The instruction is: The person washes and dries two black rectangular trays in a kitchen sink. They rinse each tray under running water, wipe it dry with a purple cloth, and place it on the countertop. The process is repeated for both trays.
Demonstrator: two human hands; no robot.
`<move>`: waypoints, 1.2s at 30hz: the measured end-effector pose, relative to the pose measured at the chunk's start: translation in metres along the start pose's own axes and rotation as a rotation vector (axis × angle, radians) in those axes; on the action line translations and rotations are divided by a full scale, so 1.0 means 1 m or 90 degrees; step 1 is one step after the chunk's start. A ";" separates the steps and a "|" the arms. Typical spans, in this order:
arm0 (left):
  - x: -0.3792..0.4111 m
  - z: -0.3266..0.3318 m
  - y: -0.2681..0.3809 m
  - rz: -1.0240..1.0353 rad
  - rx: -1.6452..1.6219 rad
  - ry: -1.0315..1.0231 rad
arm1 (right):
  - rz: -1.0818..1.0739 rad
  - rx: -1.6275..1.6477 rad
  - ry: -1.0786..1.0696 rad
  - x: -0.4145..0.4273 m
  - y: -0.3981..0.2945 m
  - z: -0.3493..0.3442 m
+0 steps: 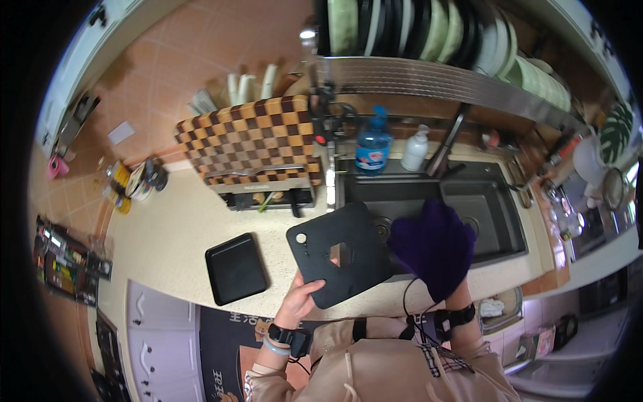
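My left hand (300,300) grips the lower left edge of a flat black panel (359,269) with rounded corners. A small round hole sits near one corner of this panel, and a larger cutout is in its middle. Over the front of the sink (517,249), a purple cloth (433,246) covers my right hand, whose fingers are hidden; only the wrist (458,297) shows below. The cloth hangs beside the panel's right edge. To the left, a shallow black rectangular tray (236,271) lies on the pale countertop (176,241).
A checkered wooden cutting board (251,138) stands upright in a holder (266,196) behind the tray. A blue pump bottle (373,145) and a white pump bottle (415,151) stand behind the sink, beside the faucet (447,145). Above hangs a metal dish rack (427,78).
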State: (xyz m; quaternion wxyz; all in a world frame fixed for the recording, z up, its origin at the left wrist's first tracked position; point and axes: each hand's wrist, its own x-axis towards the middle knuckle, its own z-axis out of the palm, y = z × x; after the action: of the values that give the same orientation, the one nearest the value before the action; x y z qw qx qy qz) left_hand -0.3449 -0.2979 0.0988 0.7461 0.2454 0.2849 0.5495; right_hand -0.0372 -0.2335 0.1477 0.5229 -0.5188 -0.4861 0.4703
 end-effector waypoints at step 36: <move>0.127 0.109 -0.123 0.020 -0.018 0.052 | -0.431 -0.496 -0.098 -0.004 0.054 -0.029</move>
State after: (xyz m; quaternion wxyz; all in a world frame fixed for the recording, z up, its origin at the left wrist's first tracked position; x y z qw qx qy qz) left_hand -0.1558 -0.2161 0.0736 0.7286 0.2164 0.3033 0.5747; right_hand -0.0076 -0.2391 0.0941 0.3770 -0.4527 -0.8024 0.0958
